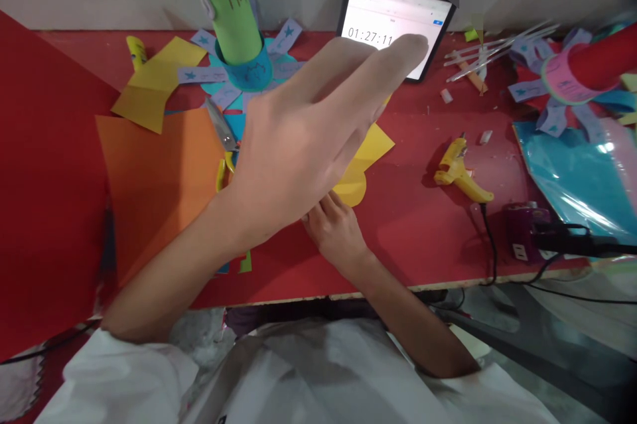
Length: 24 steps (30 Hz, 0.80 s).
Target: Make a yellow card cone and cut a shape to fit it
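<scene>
My left hand (298, 132) is raised close to the camera, its index finger stretched toward the tablet (423, 26). Its other fingers are partly bent and I see nothing held in it. Lower down, my right hand (338, 231) rests on the table with bent fingers at the lower edge of a yellow paper (354, 186) with a rounded outline. The left hand covers part of that paper and the right fingertips. Beside my left wrist lie scissors (222, 129) with yellow handles, partly hidden, on an orange sheet (164, 178).
A green paper tube (236, 19) stands in a blue ring with paper strips. On the right are a yellow glue gun (460, 172), clear glue sticks (502, 49), a pink ring (567, 75) around a red tube, and a blue plastic-wrapped pack (577, 172). A red panel (50, 192) rises at left.
</scene>
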### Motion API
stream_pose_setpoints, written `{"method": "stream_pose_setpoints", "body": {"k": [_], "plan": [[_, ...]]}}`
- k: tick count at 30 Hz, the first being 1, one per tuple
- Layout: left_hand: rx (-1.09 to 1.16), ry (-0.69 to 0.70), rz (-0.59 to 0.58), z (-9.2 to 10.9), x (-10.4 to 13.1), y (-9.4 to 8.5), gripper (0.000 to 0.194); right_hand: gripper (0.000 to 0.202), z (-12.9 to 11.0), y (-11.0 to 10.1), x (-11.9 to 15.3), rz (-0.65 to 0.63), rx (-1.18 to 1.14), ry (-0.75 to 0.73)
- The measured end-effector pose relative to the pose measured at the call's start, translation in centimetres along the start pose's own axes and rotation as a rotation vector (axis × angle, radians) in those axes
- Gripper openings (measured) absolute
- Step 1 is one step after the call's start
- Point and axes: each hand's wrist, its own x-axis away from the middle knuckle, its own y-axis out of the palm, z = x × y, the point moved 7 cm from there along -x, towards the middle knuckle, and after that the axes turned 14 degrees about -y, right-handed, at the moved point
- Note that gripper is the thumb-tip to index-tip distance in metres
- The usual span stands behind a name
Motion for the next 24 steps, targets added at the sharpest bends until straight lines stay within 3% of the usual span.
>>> {"method": "stream_pose_setpoints", "body": {"k": [4, 8, 17, 24], "plan": [[-0.029, -0.016, -0.014, 0.3, -0.1, -0.1, 0.042, 0.026, 0.1, 0.0, 0.1, -0.01, -0.015, -0.005], [-0.05, -0.176, -0.152, 0.4, -0.6, 0.1, 0.055, 0.027, 0.3, 0.6, 0.7, -0.059, -0.083, 0.023], [-0.097, -0.217, -0.214, 0.8, -0.9, 0.1, 0.051, 0.031, 0.4, 1.5, 0.5, -0.111, -0.08, 0.052], [-0.138, -0.255, -0.261, 0.7, -1.1, 0.4, 0.047, 0.024, 0.1, 0.5, 0.3, -0.032, -0.04, 0.02]]}}
